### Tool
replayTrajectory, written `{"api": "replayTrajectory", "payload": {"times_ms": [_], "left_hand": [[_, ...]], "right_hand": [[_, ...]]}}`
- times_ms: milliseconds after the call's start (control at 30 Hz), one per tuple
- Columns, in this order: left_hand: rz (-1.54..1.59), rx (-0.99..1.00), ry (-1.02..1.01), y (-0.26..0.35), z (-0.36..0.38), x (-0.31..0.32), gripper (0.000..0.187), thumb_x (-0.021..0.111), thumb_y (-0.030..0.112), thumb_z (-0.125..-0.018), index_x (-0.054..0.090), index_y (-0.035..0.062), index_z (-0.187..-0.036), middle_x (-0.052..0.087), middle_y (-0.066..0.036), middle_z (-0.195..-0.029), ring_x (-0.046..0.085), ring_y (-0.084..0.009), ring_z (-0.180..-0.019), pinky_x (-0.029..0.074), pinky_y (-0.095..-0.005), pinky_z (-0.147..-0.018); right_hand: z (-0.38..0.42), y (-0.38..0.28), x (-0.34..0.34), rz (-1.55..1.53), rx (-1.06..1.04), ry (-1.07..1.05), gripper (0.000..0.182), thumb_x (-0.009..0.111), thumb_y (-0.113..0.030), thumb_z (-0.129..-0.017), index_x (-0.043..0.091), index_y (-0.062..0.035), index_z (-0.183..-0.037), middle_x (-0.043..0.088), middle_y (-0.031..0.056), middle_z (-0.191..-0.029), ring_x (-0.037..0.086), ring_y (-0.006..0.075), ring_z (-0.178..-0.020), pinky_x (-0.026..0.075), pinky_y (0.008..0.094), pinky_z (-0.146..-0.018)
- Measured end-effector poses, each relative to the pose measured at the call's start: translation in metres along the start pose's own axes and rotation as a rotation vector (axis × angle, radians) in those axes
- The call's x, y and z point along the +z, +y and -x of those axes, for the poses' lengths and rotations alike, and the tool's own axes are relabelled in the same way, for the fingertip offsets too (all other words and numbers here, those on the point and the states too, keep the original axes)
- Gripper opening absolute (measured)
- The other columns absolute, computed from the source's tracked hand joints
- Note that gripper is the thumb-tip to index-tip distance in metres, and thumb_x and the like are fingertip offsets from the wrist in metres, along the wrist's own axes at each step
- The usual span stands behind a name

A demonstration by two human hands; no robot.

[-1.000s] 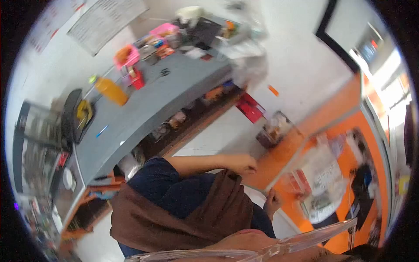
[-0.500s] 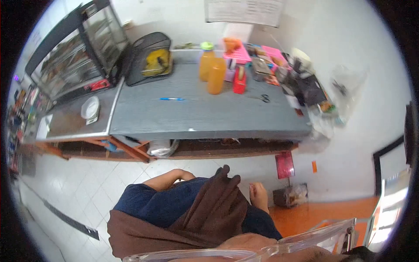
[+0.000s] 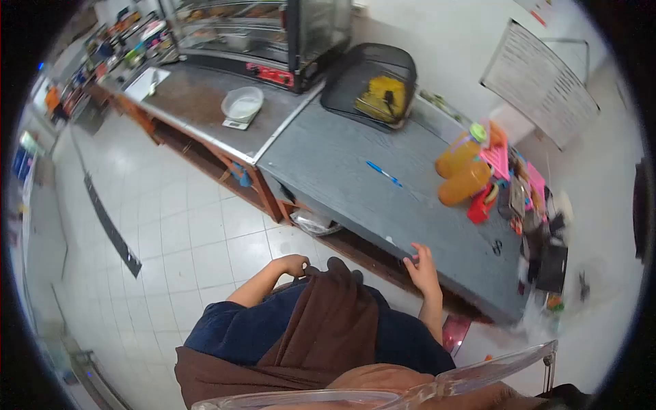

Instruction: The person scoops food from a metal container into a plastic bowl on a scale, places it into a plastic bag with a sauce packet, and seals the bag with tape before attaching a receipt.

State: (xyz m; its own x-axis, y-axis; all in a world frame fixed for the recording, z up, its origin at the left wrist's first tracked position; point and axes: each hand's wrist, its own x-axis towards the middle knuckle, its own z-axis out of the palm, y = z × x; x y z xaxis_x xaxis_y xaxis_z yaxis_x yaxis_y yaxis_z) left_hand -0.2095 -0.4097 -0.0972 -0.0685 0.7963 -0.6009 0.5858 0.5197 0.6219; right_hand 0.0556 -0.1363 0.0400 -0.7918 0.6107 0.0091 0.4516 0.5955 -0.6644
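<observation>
My left hand (image 3: pixel 294 266) is closed at the edge of the brown cloth (image 3: pixel 328 307) that hangs over my front; what its fingers hold, if anything, is too small to make out. My right hand (image 3: pixel 421 268) is raised at the front edge of the grey table (image 3: pixel 342 178), fingers apart, with nothing in it. On the tabletop beyond it lies a blue pen (image 3: pixel 384 173). Two bottles of orange liquid (image 3: pixel 465 182) stand farther right, beside a red object (image 3: pixel 482 203) and black scissors (image 3: pixel 497 247).
A glass display case (image 3: pixel 239 41) stands at the back left, with a bowl (image 3: pixel 242 104) on a scale before it. A black tray (image 3: pixel 342 82) holds something yellow. Pink baskets (image 3: pixel 495 158) and clutter fill the right end. A tiled floor (image 3: pixel 171 232) extends left.
The view has turned left, showing more of the floor and display case. My right hand has risen to the table's edge and opened. My left hand now shows beside the brown cloth.
</observation>
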Motion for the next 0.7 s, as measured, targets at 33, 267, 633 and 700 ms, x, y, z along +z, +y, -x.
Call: {"api": "replayTrajectory", "payload": {"times_ms": [33, 267, 633, 700], "left_hand": [[0.011, -0.049, 0.044, -0.004, 0.003, 0.003, 0.042, 0.059, 0.022, -0.070, 0.059, 0.0049, -0.109, 0.062, -0.020, -0.100, 0.058, -0.0327, -0.095, 0.045, -0.0374, -0.080], [0.102, -0.262, 0.200, -0.026, -0.003, 0.030, 0.046, 0.055, 0.017, -0.072, 0.054, 0.0013, -0.115, 0.061, -0.020, -0.103, 0.060, -0.0301, -0.096, 0.046, -0.0368, -0.083], [0.316, -0.362, 0.481, 0.014, -0.014, 0.031, 0.047, 0.055, 0.034, -0.078, 0.055, -0.0002, -0.111, 0.058, -0.025, -0.107, 0.056, -0.0378, -0.100, 0.044, -0.0399, -0.084], [0.270, -0.289, 0.474, 0.009, -0.022, 0.040, 0.048, 0.056, 0.034, -0.076, 0.056, -0.0012, -0.108, 0.058, -0.025, -0.106, 0.056, -0.0374, -0.098, 0.044, -0.0408, -0.083]], "right_hand": [[-0.016, 0.009, 0.005, 0.003, -0.037, -0.037, 0.044, 0.064, -0.012, -0.078, 0.047, -0.0046, -0.118, 0.048, 0.0133, -0.106, 0.053, 0.0219, -0.090, 0.047, 0.0285, -0.069], [-0.164, 0.030, 0.044, 0.206, -0.284, 0.003, 0.050, 0.063, -0.012, -0.076, 0.044, 0.0040, -0.120, 0.043, 0.0205, -0.126, 0.043, 0.0340, -0.115, 0.034, 0.0386, -0.099], [-0.264, 0.050, 0.070, 0.239, -0.299, -0.089, 0.025, 0.058, -0.005, -0.078, 0.054, 0.0012, -0.102, 0.052, 0.0174, -0.096, 0.051, 0.0332, -0.089, 0.042, 0.0393, -0.079], [-0.260, 0.049, 0.058, 0.105, -0.309, -0.041, 0.021, 0.057, -0.006, -0.080, 0.054, 0.0018, -0.099, 0.051, 0.0176, -0.094, 0.052, 0.0337, -0.086, 0.042, 0.0398, -0.077]]}}
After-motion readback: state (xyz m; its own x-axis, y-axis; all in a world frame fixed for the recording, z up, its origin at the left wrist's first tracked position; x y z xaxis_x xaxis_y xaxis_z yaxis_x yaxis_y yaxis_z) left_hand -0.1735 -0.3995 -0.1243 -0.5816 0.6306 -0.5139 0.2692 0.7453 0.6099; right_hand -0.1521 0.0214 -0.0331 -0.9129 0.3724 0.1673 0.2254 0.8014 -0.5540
